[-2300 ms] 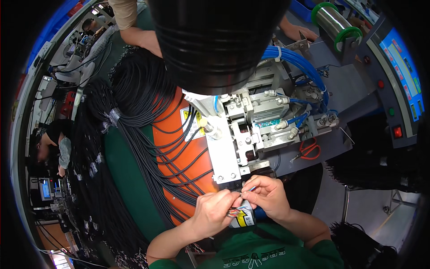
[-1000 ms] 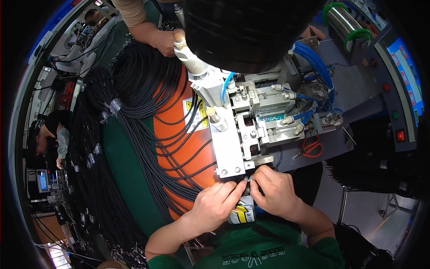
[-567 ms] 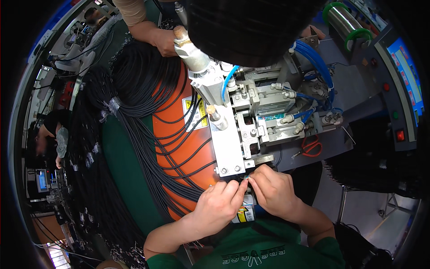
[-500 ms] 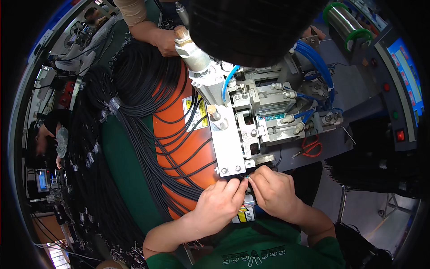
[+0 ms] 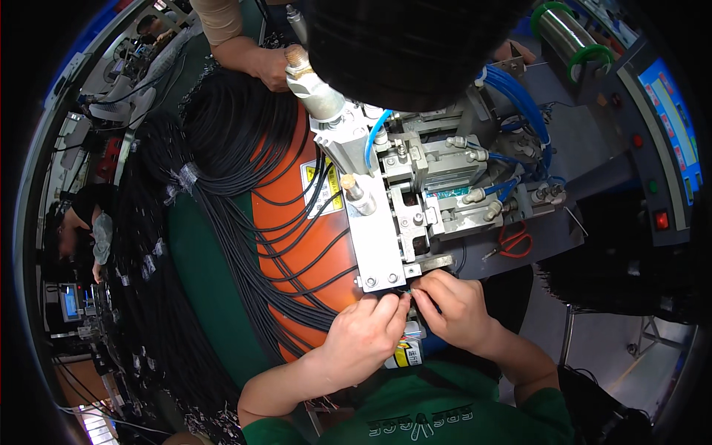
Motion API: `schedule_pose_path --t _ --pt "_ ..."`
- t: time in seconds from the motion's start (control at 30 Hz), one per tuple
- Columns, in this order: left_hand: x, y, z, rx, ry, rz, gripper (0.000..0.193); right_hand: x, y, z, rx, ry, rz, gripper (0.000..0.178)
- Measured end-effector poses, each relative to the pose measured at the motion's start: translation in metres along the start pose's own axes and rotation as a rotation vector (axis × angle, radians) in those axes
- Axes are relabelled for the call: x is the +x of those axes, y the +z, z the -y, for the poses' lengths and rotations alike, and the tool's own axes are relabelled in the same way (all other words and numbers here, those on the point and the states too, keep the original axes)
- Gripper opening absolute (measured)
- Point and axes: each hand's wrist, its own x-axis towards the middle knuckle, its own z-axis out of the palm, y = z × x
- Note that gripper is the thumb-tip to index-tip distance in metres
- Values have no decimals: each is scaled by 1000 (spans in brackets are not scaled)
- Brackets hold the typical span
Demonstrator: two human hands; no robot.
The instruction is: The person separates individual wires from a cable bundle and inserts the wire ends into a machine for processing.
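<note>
Just below the front end of a bright metal plate (image 5: 377, 252), both my hands meet at the fixture's near edge. My left hand (image 5: 362, 331) is closed, its thumb and forefinger pinching thin coloured wires (image 5: 406, 291). Close by on the right, my right hand (image 5: 454, 308) holds its curled thumb and forefinger at the tips of these wires. The wires are tiny, and fingers partly hide them. Black cables (image 5: 278, 285) run over an orange surface (image 5: 326, 256) toward the plate, beside my left hand.
Pneumatic clamps (image 5: 463, 193) with blue hoses fill the middle. Red-handled scissors (image 5: 514, 241) lie right of them. A wire spool (image 5: 571, 37) and a lit control screen (image 5: 671, 122) stand at the right. Another person's hand (image 5: 271, 68) rests by the coiled cables at the far left.
My right thumb and forefinger have shifted slightly, leaving more of the wire tips in sight. My left hand has stayed nearly in place.
</note>
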Motion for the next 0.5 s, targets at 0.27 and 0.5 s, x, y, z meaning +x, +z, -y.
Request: schedule_pose_path --t 0.27,0.5 --pt "2 -1 4 -64 -53 -8 38 4 -5 -3 232 318 183 10" --pt "-28 -1 16 -73 -169 -160 42 -3 -1 -11 379 420 197 14"
